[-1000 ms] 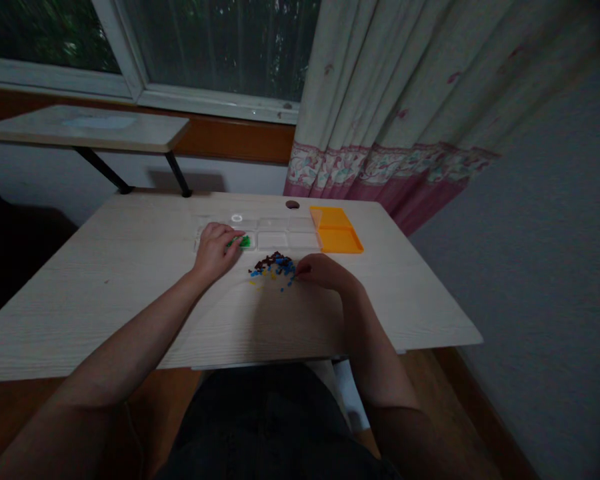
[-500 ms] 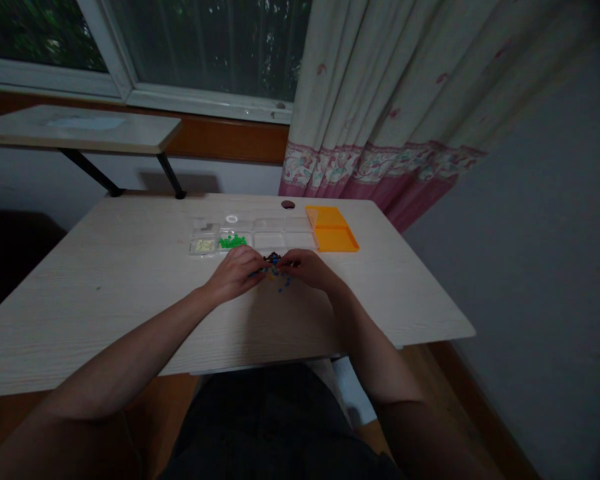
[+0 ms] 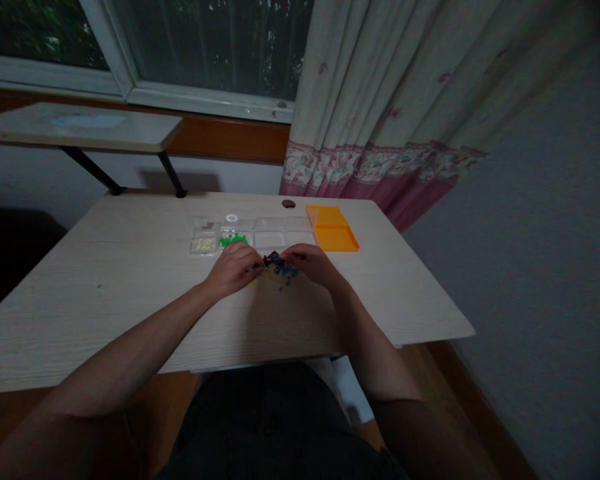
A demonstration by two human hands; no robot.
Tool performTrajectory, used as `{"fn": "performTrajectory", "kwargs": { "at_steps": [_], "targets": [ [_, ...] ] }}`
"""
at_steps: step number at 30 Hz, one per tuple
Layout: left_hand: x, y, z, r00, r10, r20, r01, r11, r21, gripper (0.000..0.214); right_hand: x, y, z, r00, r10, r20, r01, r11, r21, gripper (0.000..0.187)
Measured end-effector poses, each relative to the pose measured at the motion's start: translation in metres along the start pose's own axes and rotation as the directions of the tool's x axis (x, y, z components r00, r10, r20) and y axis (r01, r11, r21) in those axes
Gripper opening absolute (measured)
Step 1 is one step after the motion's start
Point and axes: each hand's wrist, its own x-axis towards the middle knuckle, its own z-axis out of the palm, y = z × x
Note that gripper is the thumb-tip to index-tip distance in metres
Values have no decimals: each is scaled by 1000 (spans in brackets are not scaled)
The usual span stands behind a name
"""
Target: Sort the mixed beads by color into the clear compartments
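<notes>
A small pile of mixed beads (image 3: 279, 267), blue, dark and yellow, lies in the middle of the pale wooden table (image 3: 130, 287). My left hand (image 3: 233, 268) rests at the pile's left side with fingers curled and fingertips in the beads. My right hand (image 3: 313, 263) touches the pile from the right, fingers also curled. What either hand pinches is too small to make out. Behind the pile stands a clear compartment tray (image 3: 273, 239) holding green beads (image 3: 231, 239) and pale beads (image 3: 205, 245).
An orange lid (image 3: 332, 229) lies right of the clear tray. A dark round spot (image 3: 289, 203) marks the table's far edge. A second small table (image 3: 80, 130) stands under the window at the back left. A curtain (image 3: 380, 100) hangs at the back right.
My left hand has left the green bead compartment and come right to the pile. My right hand has shifted slightly left, so both hands meet at the beads.
</notes>
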Motion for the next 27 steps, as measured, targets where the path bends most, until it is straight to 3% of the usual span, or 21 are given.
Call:
{"fn": "performTrajectory", "kwargs": {
  "at_steps": [5, 10, 19, 27],
  "targets": [
    [0, -11, 0, 986, -95, -134, 96, 995, -2, 20, -3, 16, -23, 980, 155, 123, -118, 957, -266, 16],
    [0, -20, 1, 962, -180, -208, 179, 984, -23, 22, -6, 17, -27, 954, 234, 187, -160, 926, -343, 12],
    [0, -22, 0, 956, -198, -214, 207, 978, 17, 20, -6, 13, -21, 963, 201, 181, -102, 890, -444, 14],
    [-9, -60, -3, 850, -377, -368, 444, 888, 117, 18, -8, 7, -21, 969, 193, 152, -93, 860, -502, 14]
  ]
}}
